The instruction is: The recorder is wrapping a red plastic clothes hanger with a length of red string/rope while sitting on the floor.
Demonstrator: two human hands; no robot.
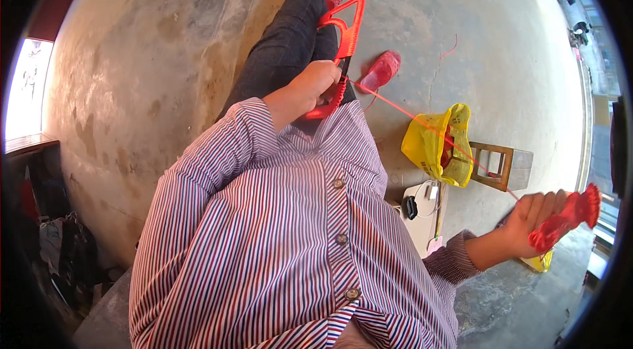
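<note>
My left hand [318, 84], over my lap, is closed around a red frame [348, 42]. The frame has a pointed, triangular upper loop with a smaller curved loop inside it, and its surface looks ridged, as if closely wrapped in cord. Its lower curved part shows below my fingers. From there a red cord [409, 114] runs taut down to the right. At its other end my right hand [527, 220], stretched far out to the right, grips a red cord bundle [572, 217] that flares at its tip. The palms hide where each thing is held.
A yellow plastic bag [425, 145] with red material inside stands right of my legs, beside a small wooden stool [504, 166]. A red slipper [381, 71] and a loose red strand [450, 47] lie on the concrete floor. Nearer is a pale board [422, 220] with a dark object.
</note>
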